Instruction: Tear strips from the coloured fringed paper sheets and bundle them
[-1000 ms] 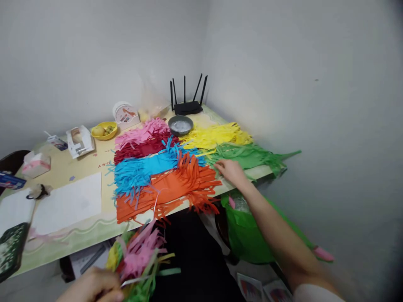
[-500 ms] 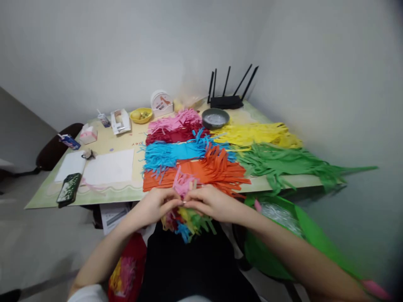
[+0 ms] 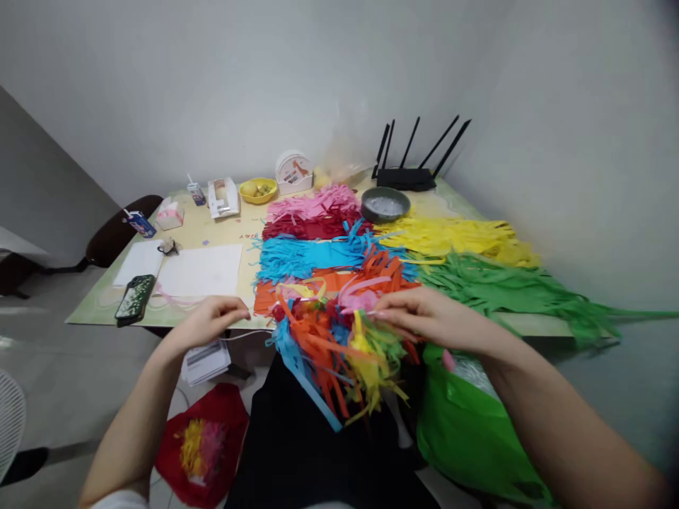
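A bunch of multicoloured paper streamers [image 3: 323, 339] in orange, blue, yellow, green, red and pink hangs at the table's front edge, above my lap. To its left, my left hand [image 3: 212, 322] is closed in a pinch. A thin white string [image 3: 249, 334] runs from under that hand to the bunch. My right hand [image 3: 419, 314] pinches at the bunch's right side, beside its pink strips, with a pale bit of string at the fingertips. Behind the bunch lie fringed orange paper [image 3: 332, 281], blue paper [image 3: 297, 256], dark red paper [image 3: 312, 227] and pink paper [image 3: 318, 203].
Yellow fringe [image 3: 461, 239] and green fringe [image 3: 503, 283] spread to the right. A grey bowl [image 3: 386, 205], router [image 3: 406, 178] and yellow fruit dish [image 3: 258, 198] stand behind. A phone [image 3: 135, 297] lies left. Below are a red bag [image 3: 228, 424] and green bag [image 3: 467, 424].
My hands were together at the bunch and have moved apart, left hand to the left, right hand to the right. The streamers now hang looser and wider. The view has shifted slightly.
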A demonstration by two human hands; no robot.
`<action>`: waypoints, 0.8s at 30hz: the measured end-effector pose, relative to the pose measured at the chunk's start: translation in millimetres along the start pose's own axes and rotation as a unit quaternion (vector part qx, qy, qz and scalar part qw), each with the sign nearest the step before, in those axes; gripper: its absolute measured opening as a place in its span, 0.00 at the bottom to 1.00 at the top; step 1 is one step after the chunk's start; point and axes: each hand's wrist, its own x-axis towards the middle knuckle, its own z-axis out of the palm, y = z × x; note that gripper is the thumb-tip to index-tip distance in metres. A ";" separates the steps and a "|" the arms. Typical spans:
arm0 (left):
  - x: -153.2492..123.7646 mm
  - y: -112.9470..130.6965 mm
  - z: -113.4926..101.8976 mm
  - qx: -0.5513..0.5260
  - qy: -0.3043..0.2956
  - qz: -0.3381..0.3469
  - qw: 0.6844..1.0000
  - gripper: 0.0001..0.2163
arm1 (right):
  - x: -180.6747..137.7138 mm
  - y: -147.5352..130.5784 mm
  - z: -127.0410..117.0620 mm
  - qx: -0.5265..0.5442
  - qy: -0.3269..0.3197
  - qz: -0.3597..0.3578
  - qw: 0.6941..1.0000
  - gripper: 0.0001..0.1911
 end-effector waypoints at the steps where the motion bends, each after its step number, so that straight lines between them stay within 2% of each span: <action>1: -3.7 1.8 8.9 -0.021 -0.018 -0.013 1.000 0.18 | 0.6 0.6 6.2 0.005 -0.019 0.007 1.000 0.21; 3: -15.5 7.8 34.5 -0.084 -0.037 -0.053 0.994 0.19 | 1.3 3.0 29.3 0.029 -0.062 0.007 0.998 0.22; 5: -31.0 15.5 66.5 -0.161 -0.056 -0.102 0.980 0.20 | 2.2 7.6 66.6 0.096 -0.118 0.001 0.988 0.23; 6: -38.7 18.9 82.9 -0.197 -0.083 -0.121 0.969 0.21 | 3.3 10.8 88.8 0.155 -0.142 0.008 0.978 0.23; 8: -50.7 22.5 113.2 -0.252 -0.137 -0.125 0.950 0.21 | 6.8 17.6 133.7 0.304 -0.171 0.028 0.937 0.24; 11: -55.6 16.9 147.2 -0.209 -0.154 -0.066 0.963 0.17 | 14.6 23.3 181.5 0.503 -0.117 0.098 0.851 0.25; 13: -52.7 7.9 162.1 -0.131 -0.150 -0.036 0.979 0.15 | 20.0 21.8 191.6 0.582 -0.073 0.110 0.802 0.24; 15: -50.7 1.1 169.4 -0.066 -0.137 -0.026 0.988 0.15 | 24.7 17.4 186.3 0.610 -0.038 0.096 0.786 0.22; 17: -53.8 1.9 166.3 -0.014 -0.134 -0.005 0.991 0.14 | 28.7 11.7 171.4 0.579 -0.015 0.074 0.812 0.22; 19: -60.3 11.9 151.6 0.025 -0.124 0.042 0.991 0.11 | 33.0 4.6 151.7 0.480 -0.023 0.043 0.876 0.22; 21: -62.0 26.9 129.3 0.043 -0.043 0.091 0.994 0.10 | 38.2 -6.1 130.3 0.342 -0.047 -0.009 0.939 0.21; 23: -50.3 40.1 106.7 0.029 0.100 0.123 0.987 0.15 | 43.9 -21.6 108.7 0.217 -0.071 -0.068 0.971 0.19; 24: -38.7 44.5 97.3 0.002 0.123 0.141 0.982 0.20 | 46.4 -30.8 98.2 0.168 -0.077 -0.095 0.978 0.18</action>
